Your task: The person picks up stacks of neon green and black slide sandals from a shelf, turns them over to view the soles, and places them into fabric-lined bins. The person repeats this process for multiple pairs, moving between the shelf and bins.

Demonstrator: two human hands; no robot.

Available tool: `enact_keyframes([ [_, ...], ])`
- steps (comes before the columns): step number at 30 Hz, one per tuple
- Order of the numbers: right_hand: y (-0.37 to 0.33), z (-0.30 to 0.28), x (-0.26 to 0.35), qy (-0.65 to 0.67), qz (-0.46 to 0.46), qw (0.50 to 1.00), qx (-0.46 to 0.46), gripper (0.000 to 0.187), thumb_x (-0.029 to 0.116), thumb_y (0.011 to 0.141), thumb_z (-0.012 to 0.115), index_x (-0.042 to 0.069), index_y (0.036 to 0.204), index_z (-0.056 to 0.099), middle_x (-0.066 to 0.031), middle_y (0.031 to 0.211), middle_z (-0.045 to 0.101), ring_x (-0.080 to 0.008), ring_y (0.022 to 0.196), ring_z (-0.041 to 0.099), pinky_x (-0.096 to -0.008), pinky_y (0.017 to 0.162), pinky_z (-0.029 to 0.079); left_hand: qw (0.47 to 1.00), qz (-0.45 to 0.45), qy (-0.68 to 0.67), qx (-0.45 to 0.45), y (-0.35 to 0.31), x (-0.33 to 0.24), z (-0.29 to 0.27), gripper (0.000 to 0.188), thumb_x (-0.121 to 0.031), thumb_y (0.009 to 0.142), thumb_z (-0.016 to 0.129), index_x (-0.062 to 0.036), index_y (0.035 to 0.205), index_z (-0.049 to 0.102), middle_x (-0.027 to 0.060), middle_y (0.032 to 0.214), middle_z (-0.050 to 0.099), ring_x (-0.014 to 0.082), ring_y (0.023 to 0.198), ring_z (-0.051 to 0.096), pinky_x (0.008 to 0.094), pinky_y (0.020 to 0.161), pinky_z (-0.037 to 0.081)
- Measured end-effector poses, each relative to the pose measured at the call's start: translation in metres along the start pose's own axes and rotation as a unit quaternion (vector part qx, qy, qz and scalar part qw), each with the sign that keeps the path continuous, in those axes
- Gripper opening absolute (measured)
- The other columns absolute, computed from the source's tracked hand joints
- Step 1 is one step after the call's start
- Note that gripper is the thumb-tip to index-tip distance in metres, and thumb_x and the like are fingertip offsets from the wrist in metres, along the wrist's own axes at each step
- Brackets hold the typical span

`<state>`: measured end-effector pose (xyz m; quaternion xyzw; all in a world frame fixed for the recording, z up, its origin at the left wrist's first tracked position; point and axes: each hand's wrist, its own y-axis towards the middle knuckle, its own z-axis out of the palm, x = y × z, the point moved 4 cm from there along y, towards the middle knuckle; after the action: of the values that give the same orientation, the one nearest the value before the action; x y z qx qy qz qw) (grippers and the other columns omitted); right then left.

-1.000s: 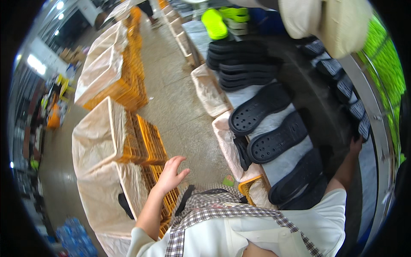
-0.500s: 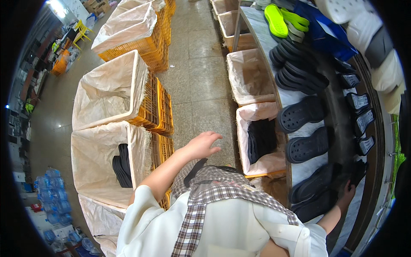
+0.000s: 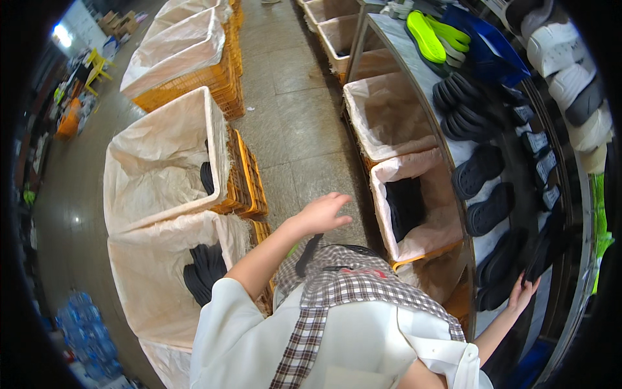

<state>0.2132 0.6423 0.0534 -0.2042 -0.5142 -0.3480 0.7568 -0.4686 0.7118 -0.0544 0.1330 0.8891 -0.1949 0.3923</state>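
My left hand [image 3: 325,212] hovers over the aisle in front of my checked apron, fingers apart and holding nothing. Far to the right, my right hand [image 3: 522,294] reaches along the bench, its fingers closed on the lower end of a dark shoe piece that looks like a black clog [image 3: 545,251]. Much of that piece is lost in shadow. Beside it, more black clogs lie on the pale bench top [image 3: 484,249]; one clog [image 3: 490,209] has a row of holes. Farther along are stacked black clogs [image 3: 463,97].
Cloth-lined yellow crates [image 3: 243,172] line the left of the aisle; the nearest liner [image 3: 155,279] holds black shoe pieces. Another lined crate [image 3: 447,214] with black pieces stands against the bench. Bright green soles [image 3: 424,37] and a blue bin [image 3: 483,48] sit at the bench's far end.
My view has shifted, and the crates and bench appear displaced. The right hand's fingers now show against the dark clog, which has shifted along the bench. My left hand remains open in mid-air.
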Motion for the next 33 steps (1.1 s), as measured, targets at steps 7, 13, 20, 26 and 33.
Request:
enact_keyframes([
  [7,-0.185,0.170,-0.039,-0.022,0.024,0.982,0.184,0.078,-0.009,0.065,0.048,0.016,0.137,0.035,-0.0092,0.142,0.032,-0.0280,0.126,0.041,-0.0449,0.099,0.039,0.955,0.215,-0.205,0.006,0.063,-0.109,-0.006,0.082,-0.028,0.084,0.068,-0.0080,0.146,0.019,0.0173,0.146,0.027,0.0300,0.126,0.041,0.0392,0.094,0.044],
  [13,-0.240,0.245,-0.103,-0.004,0.106,0.978,0.181,0.085,-0.017,0.068,0.043,0.017,0.144,0.026,-0.0101,0.142,0.032,-0.0261,0.127,0.042,-0.0373,0.098,0.042,0.725,0.075,-0.648,0.221,0.132,-0.194,0.011,0.074,-0.042,0.093,0.053,-0.0132,0.146,0.009,0.0144,0.144,0.028,0.0256,0.129,0.035,0.0443,0.100,0.038],
  [20,-0.222,0.223,-0.172,0.061,0.229,0.971,0.040,0.076,-0.017,0.073,0.040,0.018,0.140,0.029,-0.0103,0.126,0.048,-0.0240,0.109,0.053,-0.0405,0.084,0.049,0.774,0.030,-0.630,0.052,0.176,-0.197,0.067,0.073,-0.025,0.091,0.060,-0.0078,0.143,0.012,0.0136,0.133,0.042,0.0226,0.119,0.044,0.0348,0.100,0.037],
  [26,-0.204,0.196,-0.153,0.168,0.276,0.939,0.120,0.046,0.011,0.086,0.051,0.010,0.130,0.039,-0.0102,0.123,0.050,-0.0243,0.110,0.052,-0.0430,0.095,0.040,0.797,0.038,-0.602,0.026,0.189,-0.181,0.095,0.066,0.005,0.081,0.056,0.0000,0.139,0.024,0.0128,0.130,0.045,0.0214,0.114,0.049,0.0325,0.097,0.041],
  [33,-0.196,0.154,-0.168,-0.051,0.253,0.953,-0.157,0.044,0.031,0.081,0.069,0.012,0.114,0.047,-0.0016,0.103,0.056,-0.0133,0.089,0.049,-0.0310,0.077,0.035,0.826,0.045,-0.562,0.018,0.196,-0.176,0.104,0.063,0.005,0.082,0.056,0.0012,0.138,0.026,0.0128,0.128,0.046,0.0209,0.112,0.050,0.0314,0.096,0.040],
])
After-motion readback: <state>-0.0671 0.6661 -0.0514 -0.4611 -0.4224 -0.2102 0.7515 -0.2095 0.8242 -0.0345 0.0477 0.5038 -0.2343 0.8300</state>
